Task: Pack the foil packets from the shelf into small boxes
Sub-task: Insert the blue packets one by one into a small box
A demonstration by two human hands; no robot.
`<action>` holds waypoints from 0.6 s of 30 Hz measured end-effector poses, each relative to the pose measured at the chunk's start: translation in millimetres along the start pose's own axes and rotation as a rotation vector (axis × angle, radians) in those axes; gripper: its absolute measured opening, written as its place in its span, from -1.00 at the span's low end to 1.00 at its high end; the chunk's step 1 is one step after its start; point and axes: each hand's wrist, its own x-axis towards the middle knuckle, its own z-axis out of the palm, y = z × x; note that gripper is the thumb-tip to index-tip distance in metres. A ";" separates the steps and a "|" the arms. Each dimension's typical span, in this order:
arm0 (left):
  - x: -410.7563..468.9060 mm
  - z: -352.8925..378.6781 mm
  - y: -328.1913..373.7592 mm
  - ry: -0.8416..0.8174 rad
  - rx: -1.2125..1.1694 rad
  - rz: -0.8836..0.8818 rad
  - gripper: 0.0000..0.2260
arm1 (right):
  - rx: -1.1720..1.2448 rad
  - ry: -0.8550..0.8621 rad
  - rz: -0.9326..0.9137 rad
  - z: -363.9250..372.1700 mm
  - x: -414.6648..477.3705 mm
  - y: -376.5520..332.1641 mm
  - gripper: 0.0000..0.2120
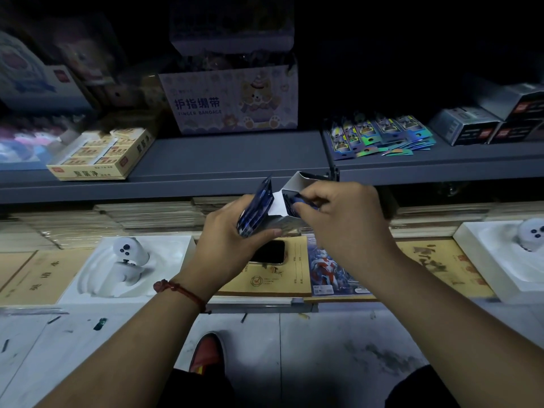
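Now, left hand grips a sheaf of dark-blue foil packets, thumb against the small white box; right hand pinches a single packet into its open mouth; black phone lies below on a brown exercise book; up on the grey shelf, loose packets fan out, holographic edges glinting, right of a finger-bandage carton.

My right grip covers most of the packet at the small box; my left grip hides half the phone; twelve o'clock is too dark to tell.
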 end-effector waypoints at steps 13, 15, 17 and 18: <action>1.3 -2.0 2.4 0.032 0.076 0.072 -0.66 | -0.054 0.012 -0.066 -7.8 -0.9 -10.6 -0.80; 0.8 -2.6 5.5 0.033 0.054 0.074 -0.68 | -0.112 0.052 -0.098 -6.7 1.1 -10.5 -0.80; 0.1 -2.3 7.3 0.034 0.063 0.089 -0.70 | -0.153 0.036 -0.133 -5.6 1.2 -11.3 -0.80; 0.0 -1.7 7.5 0.035 0.073 0.093 -0.70 | -0.162 0.016 -0.152 -5.0 0.6 -11.9 -0.80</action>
